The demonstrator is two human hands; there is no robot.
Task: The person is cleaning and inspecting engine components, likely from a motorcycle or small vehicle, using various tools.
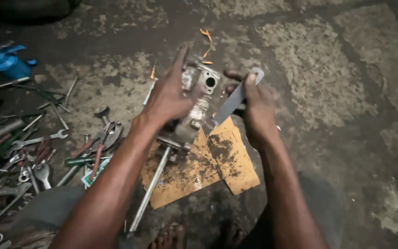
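My left hand (169,94) grips a grimy metal engine part (198,99) and holds it upright over a piece of brown cardboard (208,161). My right hand (254,108) holds a flat grey metal blade (233,99) whose lower tip touches the side of the part. A long steel rod (150,189) sticks down from the part's base toward me. Dark scrapings lie scattered on the cardboard.
A heap of spanners, pliers and screwdrivers (38,152) lies on the cracked concrete floor at the left. A blue oil can (8,62) stands at the far left. My bare toes (169,236) show at the bottom edge.
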